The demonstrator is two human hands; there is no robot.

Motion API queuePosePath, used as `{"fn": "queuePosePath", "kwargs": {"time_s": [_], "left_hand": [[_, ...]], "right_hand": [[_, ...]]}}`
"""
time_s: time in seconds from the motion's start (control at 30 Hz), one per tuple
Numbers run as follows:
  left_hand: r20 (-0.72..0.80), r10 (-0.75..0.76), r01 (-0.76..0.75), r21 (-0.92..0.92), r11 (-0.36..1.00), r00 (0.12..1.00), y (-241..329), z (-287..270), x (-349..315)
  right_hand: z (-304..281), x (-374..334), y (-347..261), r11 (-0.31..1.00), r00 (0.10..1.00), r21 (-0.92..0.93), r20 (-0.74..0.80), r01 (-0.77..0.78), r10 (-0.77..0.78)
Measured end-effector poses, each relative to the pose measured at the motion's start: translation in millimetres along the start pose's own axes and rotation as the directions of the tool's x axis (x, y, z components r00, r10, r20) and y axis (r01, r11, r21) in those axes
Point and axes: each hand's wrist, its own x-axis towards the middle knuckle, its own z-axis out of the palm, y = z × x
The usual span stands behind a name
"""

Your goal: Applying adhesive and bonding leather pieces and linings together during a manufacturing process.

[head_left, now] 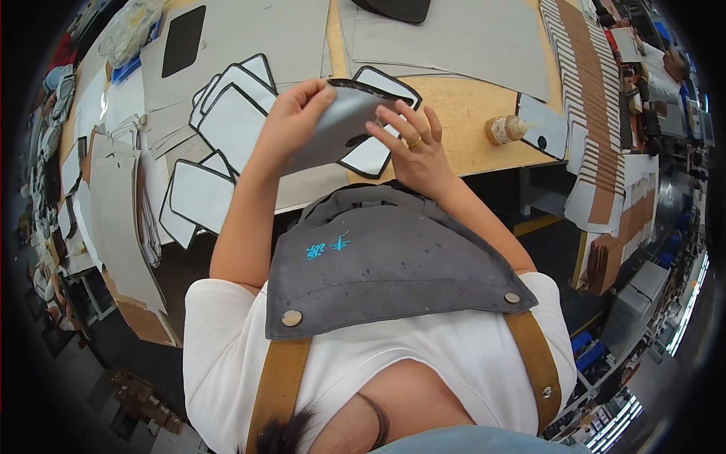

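Note:
My left hand (293,113) is closed on the upper left edge of a grey-white panel with a black rim (333,125), held up tilted above the table. A dark oval mark shows near the panel's lower right side. At the panel's right side is my right hand (416,144), its fingers spread and the fingertips at or close to the surface; its thumb is hidden. Under the held piece lies another white panel with a black border (364,157). More black-edged white panels (236,113) lie overlapping on the left, with several others (198,195) nearer me.
A small bottle with a pale nozzle (505,130) lies on the wooden table (457,98) at right, beside a white panel with a black dot (541,136). Large grey sheets (446,34) cover the back. Stacked brown-and-white pieces (594,98) line the right, and grey boards (113,204) the left.

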Motion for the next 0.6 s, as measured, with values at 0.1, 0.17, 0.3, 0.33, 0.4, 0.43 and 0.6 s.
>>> {"fn": "queuePosePath", "kwargs": {"time_s": [0.1, 0.17, 0.3, 0.33, 0.4, 0.43, 0.6], "left_hand": [[0.106, -0.134, 0.152, -0.187, 0.971, 0.985, 7, -8, 14], [0.145, -0.193, 0.226, -0.272, 0.935, 0.971, -2, -13, 28], [0.349, -0.227, 0.396, -0.556, 0.731, 0.909, 4, -6, 48], [0.371, -0.202, 0.39, -0.552, 0.736, 0.906, 5, -5, 51], [0.424, -0.19, 0.433, -0.604, 0.669, 0.886, 8, -2, 51], [0.41, -0.182, 0.411, -0.587, 0.698, 0.894, 10, 0, 50], [0.53, -0.187, 0.527, -0.617, 0.585, 0.827, -6, 0, 62]], "right_hand": [[5, -14, 11, 0.978, 0.998, -0.204, 0.067, 0.033, -0.02], [5, -8, 16, 0.946, 0.995, -0.312, 0.073, 0.088, -0.069], [-9, 22, 29, 0.87, 0.966, -0.43, 0.023, 0.243, -0.258], [-12, 26, 33, 0.855, 0.958, -0.449, 0.009, 0.261, -0.287], [-19, 29, 39, 0.833, 0.951, -0.477, 0.016, 0.28, -0.31], [-22, 30, 41, 0.808, 0.945, -0.505, 0.05, 0.303, -0.323], [-30, 39, 52, 0.781, 0.896, -0.487, 0.005, 0.391, -0.445]]}}
